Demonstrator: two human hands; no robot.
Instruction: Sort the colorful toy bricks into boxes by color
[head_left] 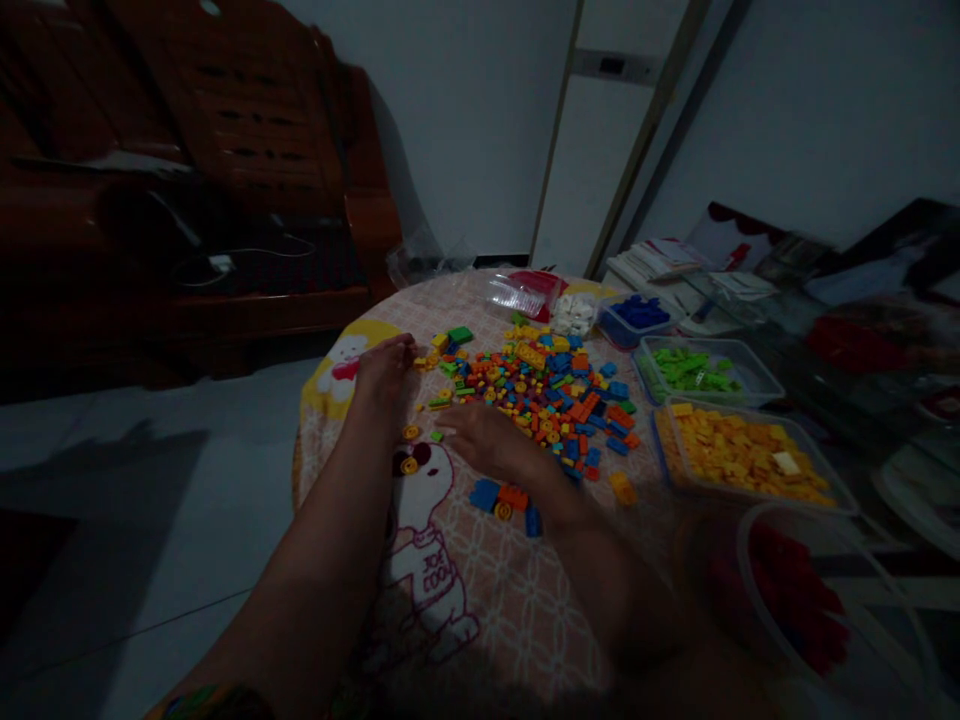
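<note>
Over at the left fringe of loose bricks [553,397] heaped on the desk [536,590] with left hand [385,368] and right hand [486,436], impossible to tell whether pinched or apart, possibly risking strays swept off the nearby edge by a careless leftward brush.

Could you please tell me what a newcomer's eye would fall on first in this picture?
Probably the multicoloured heap of loose blocks on the patterned tablecloth, with the left hand to its left and the right hand at its near-left edge. Next come the yellow blocks filling a clear tub to the heap's right.
</note>
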